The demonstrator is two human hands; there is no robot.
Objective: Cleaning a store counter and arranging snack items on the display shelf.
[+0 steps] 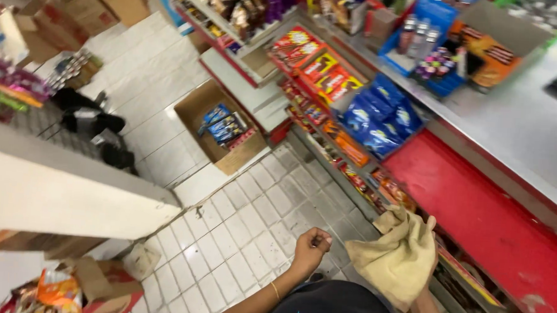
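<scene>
My right hand (430, 244) holds a crumpled beige cloth (398, 255) low at the front, right beside the edge of the red shelf (476, 209) under the counter. My left hand (312, 244) hangs in a loose fist over the white floor tiles (238, 230), with nothing in it that I can see. A thin bracelet sits on its wrist. Just ahead of the cloth, rows of snack packs (354, 147) line the lower shelves.
An open cardboard box (226, 129) with blue packs stands on the floor ahead. Blue bags (380, 120) and red-orange packs (320, 64) fill the rack. A grey counter (518, 123) runs along the right. A white shelf (64, 191) juts in at left.
</scene>
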